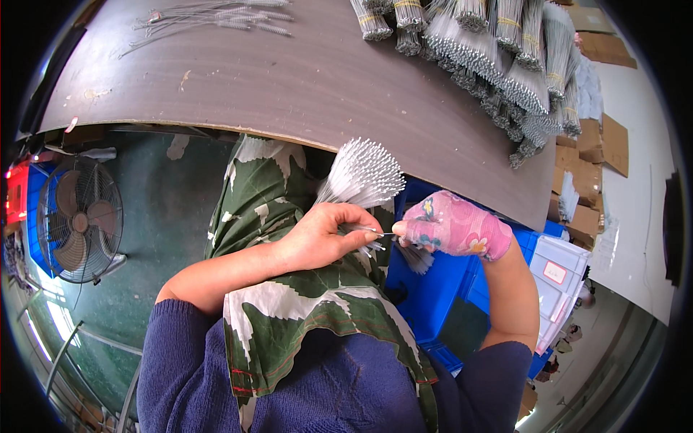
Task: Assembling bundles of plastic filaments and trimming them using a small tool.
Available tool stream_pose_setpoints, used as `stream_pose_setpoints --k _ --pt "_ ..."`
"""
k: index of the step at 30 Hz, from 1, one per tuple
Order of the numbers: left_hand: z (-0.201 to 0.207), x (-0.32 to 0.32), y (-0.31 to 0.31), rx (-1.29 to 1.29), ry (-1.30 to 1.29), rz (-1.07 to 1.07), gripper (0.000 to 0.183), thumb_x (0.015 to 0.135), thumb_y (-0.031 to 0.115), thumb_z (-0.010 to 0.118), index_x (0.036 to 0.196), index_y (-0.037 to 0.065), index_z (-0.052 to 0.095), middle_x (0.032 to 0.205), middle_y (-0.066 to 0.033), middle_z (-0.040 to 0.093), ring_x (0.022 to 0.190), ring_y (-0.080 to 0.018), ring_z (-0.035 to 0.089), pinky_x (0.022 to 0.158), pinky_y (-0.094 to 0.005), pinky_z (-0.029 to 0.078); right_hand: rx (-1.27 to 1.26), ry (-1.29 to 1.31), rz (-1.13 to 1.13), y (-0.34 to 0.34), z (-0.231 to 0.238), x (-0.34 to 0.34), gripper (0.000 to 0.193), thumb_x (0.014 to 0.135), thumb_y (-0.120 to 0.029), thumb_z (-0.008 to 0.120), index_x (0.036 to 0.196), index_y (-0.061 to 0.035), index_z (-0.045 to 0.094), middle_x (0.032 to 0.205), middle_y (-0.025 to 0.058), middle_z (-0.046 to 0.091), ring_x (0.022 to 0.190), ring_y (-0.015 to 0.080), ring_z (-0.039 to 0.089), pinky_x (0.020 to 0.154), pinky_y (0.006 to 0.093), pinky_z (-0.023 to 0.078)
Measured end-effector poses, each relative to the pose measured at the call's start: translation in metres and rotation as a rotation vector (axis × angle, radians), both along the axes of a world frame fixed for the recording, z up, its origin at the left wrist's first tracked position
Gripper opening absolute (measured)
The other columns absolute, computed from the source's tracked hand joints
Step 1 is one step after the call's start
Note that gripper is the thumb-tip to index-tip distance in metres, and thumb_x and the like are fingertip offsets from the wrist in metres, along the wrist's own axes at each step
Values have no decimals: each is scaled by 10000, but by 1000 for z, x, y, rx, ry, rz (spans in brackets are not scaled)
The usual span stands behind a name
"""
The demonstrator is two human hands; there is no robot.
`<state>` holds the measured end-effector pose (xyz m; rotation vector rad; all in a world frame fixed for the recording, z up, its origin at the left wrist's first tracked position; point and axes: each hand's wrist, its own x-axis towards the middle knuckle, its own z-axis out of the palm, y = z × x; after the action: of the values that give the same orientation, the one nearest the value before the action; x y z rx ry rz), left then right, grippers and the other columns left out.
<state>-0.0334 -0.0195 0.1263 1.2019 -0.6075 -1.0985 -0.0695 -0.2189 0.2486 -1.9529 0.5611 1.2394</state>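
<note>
My left hand [328,234] is closed around a thick bundle of thin wire brushes [363,172], whose white tips fan out toward the table edge. Several wire ends poke out below its thumb. My right hand [455,225], in a pink flowered covering that leaves the fingertips bare, pinches the end of one thin wire [388,233] close to my left thumb. Grey bristly ends [417,258] show under the right hand; whether it holds them, I cannot tell. Both hands are above my lap, over a camouflage apron [317,303].
Bundles of wire brushes [498,65], banded in yellow, are heaped on the brown table [289,94]. Loose brushes [216,18] lie at its far left. A blue crate [433,289] and a pale crate [559,278] stand at my right. A fan [79,220] is at left, cardboard boxes [588,159] far right.
</note>
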Motion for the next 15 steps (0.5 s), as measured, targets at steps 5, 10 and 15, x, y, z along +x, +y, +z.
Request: stream_pose_setpoints --k 5,10,15 --pt "-1 -3 0 -14 -7 -54 125 864 113 635 945 23 664 838 -46 667 803 -95 609 743 -264 492 -19 -53 251 -1 2 6 404 849 -396 605 788 0 654 583 114 559 527 198 518 576 341 446" --pt "0 -4 1 -31 -30 -68 120 863 107 632 944 26 665 823 -47 667 783 -94 614 730 -267 498 -38 -33 325 0 3 9 392 850 -393 602 834 -6 664 609 140 584 553 224 561 599 355 459" --pt "-3 -4 0 -47 -11 -61 122 862 114 634 940 25 664 814 -49 669 766 -93 617 720 -266 501 -2 6 253 -4 2 7 400 852 -399 594 859 -6 663 624 148 596 585 236 592 619 361 470"
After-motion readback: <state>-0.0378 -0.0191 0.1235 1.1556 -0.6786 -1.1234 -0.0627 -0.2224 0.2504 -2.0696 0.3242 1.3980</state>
